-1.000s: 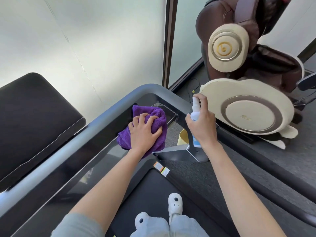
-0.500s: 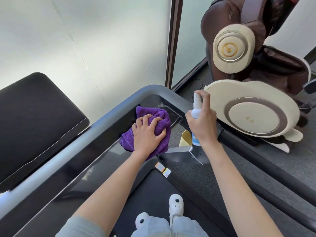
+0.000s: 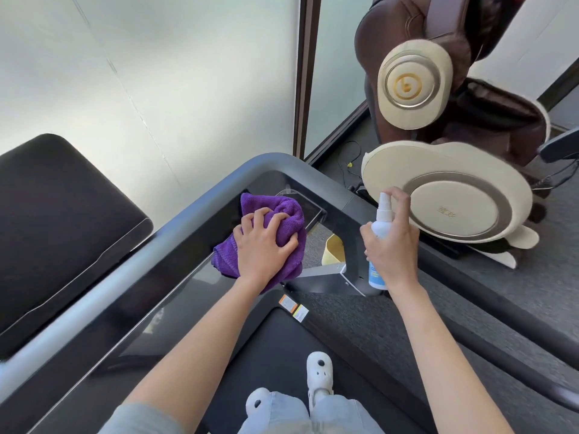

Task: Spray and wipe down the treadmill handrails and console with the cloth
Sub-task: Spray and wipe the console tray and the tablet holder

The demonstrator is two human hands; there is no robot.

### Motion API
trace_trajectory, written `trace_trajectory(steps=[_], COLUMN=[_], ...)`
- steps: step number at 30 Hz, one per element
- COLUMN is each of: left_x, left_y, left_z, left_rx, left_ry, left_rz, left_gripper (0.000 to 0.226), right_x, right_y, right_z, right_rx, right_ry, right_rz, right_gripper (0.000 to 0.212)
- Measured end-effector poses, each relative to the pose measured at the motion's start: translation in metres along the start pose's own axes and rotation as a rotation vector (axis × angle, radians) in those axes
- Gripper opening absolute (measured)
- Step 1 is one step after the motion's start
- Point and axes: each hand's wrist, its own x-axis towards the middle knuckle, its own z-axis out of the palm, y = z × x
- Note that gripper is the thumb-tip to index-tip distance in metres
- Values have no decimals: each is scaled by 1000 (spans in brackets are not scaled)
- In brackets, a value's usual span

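Cloth (image 3: 275, 223) bunched under my left hand (image 3: 261, 249), fingers curled into the purple folds, pressed on the dark console (image 3: 175, 296) near its right corner so the wipe bites. My right hand (image 3: 391, 245) wraps the spray bottle (image 3: 380, 228) upright over the right handrail (image 3: 351, 211), 1 finger on the nozzle, ready to mist.

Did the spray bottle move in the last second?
Yes. The spray bottle in the right hand grip shifted right, off the treadmill upright and towards the massage chair's cream disc.

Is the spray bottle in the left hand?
No, the right hand holds the bottle; the left hand grips the cloth.
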Motion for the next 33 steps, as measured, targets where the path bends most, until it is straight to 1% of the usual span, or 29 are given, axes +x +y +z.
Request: trace_trajectory(steps=[3, 8, 11, 16, 18, 21, 24, 26, 28, 30, 33], left_x=[1, 1, 1, 1, 2, 9, 29, 53, 83, 116, 155], left_y=[0, -1, 0, 1, 5, 13, 23, 29, 32, 32, 33], left_z=[2, 3, 3, 3, 3, 7, 16, 23, 30, 33, 29], left_rx=[4, 7, 11, 11, 0, -56, -99, -64, 15, 74, 75], left_ry=[8, 16, 6, -1, 33, 103, 198, 210, 165, 119, 76], left_rz=[1, -1, 4, -7, -28, -105, -181, -230, -242, -204, -195], left_gripper=[47, 47, 45, 40, 38, 36, 36, 39, 43, 44, 44], right_x=[-5, -14, -15, -8, -6, 1, 9, 14, 20, 26, 36], right_y=[3, 7, 7, 14, 16, 20, 23, 26, 29, 32, 33], right_z=[-1, 1, -2, -9, -10, -8, -6, -6, -8, -10, -9], right_rx=[-8, -28, -57, -92, -97, -67, -29, -9, 18, 40, 48], right_ry=[-28, 7, -5, -70, -84, -104, -122, -130, -137, -143, -157], right_rz=[28, 47, 18, 35, 33, 58, 65, 53, 51, 47, 22], right_gripper=[56, 51, 57, 58, 60, 59, 59, 58, 56, 55, 57])
